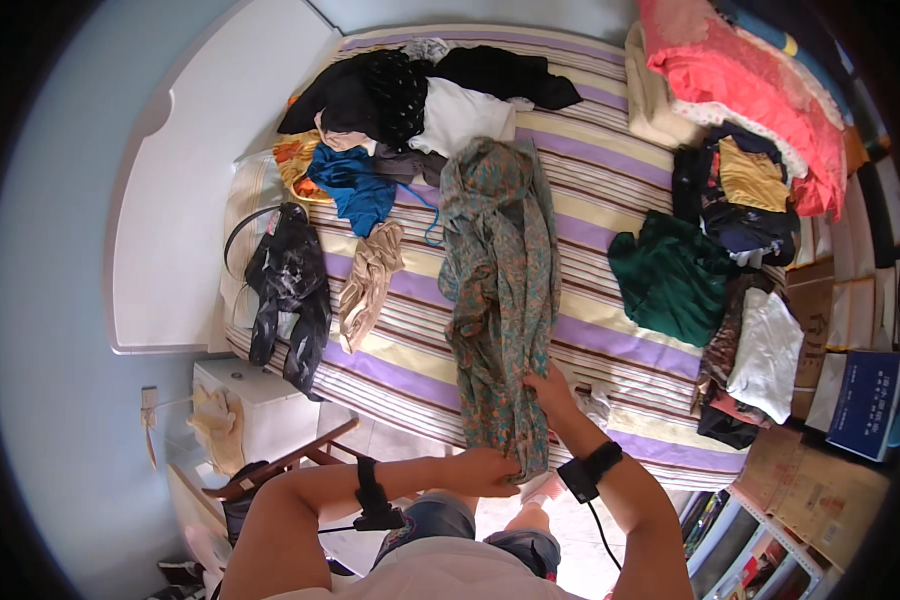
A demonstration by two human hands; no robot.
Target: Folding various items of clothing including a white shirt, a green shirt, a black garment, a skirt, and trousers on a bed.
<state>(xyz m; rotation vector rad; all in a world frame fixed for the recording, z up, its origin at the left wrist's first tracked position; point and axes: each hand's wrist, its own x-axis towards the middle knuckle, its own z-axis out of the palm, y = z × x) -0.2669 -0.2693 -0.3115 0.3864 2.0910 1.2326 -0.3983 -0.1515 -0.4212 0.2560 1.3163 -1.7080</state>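
A long green-brown garment with a small patterned print [495, 270] lies stretched along the bed, its far end bunched and its near end hanging over the bed's front edge. My left hand [488, 470] is closed on the near end of this garment. Higher up, my right hand [550, 390] grips its right edge, with the fingers partly hidden by the cloth. To the left lie a crumpled beige cloth [370, 280], a blue garment [355, 190] and a black plastic bag [290, 285]. A dark green garment [670, 270] is spread to the right.
The striped bed sheet [610, 200] carries a heap of black clothes [370, 100] and a white cloth [460, 118] at the back. Folded clothes [755, 180] and a pink quilt [740, 90] are piled right. Cardboard boxes [810, 490] stand front right, a wooden chair [290, 460] front left.
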